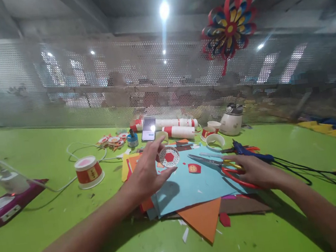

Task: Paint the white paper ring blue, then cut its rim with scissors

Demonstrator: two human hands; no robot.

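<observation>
My left hand point(148, 169) holds a small round white disc point(169, 157) by its edge between thumb and fingers; a red hexagon sits at its centre, with dark marks around it. Beneath it lies a light blue paper sheet point(190, 194) on top of other coloured papers. In my right hand point(248, 169) are scissors point(206, 160) with red handles, resting low over the blue sheet, blades pointing left. Between the hands a red paper piece with a gold emblem point(194, 168) lies on the blue sheet.
On the green table point(53, 236) stand a red-and-white paper cup point(89, 172), a phone point(148, 130), white-and-red rolls point(179, 132), a jug point(231, 120) and a blue glue gun point(251, 151). Power strips point(7, 207) with cables lie at both sides. A paper flower point(229, 28) hangs above.
</observation>
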